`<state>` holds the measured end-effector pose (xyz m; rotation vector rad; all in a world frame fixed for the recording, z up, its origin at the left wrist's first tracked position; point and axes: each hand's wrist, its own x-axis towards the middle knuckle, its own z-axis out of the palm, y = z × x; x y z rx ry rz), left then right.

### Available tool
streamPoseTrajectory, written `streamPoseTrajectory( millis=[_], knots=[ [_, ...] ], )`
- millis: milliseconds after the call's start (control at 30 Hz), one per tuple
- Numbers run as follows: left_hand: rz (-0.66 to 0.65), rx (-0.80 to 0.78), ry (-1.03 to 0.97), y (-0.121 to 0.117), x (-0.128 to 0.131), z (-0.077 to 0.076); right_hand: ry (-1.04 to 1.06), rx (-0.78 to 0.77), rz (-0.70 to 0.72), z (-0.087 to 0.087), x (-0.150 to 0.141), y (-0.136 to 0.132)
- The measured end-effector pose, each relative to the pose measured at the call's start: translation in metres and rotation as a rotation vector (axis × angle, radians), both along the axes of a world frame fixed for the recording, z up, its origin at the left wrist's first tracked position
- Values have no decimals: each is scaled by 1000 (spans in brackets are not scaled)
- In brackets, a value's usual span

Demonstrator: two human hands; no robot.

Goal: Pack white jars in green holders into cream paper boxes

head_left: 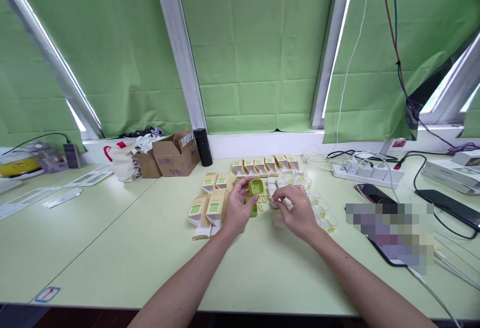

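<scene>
Green square container (pixel 256 186), mid-frame: my left hand (pixel 237 205) clamps its edge. My right hand's (pixel 297 207) fingertips meet; I can't tell on what. A careless sweep of the left wrist could topple the nearest carton (pixel 216 209).

Left forearm (pixel 185 280) and right forearm (pixel 360 273) converge forward. The left hand (pixel 240 205) curves, palm inward; the right hand (pixel 298 208) bends inward, palm down, fingertips (pixel 276 197) pinched together.
</scene>
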<state>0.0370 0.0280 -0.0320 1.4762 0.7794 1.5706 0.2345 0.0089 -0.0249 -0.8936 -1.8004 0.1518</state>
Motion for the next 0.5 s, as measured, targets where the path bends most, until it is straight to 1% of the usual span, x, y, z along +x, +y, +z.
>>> streamPoseTrajectory(
  millis=[67, 133, 200, 333, 500],
  knots=[
    [6, 3, 20, 0, 0, -1, 215, -112, 51, 2, 0, 1],
    [5, 13, 50, -1, 1, -3, 413, -234, 145, 5, 0, 2],
    [10, 34, 95, -1, 1, -4, 564, -345, 230, 6, 0, 4],
    [36, 75, 189, -4, 2, -4, 746, -516, 295, 7, 0, 8],
    [33, 95, 233, -8, 4, -2, 935, -665, 387, 5, -3, 9]
  ],
)
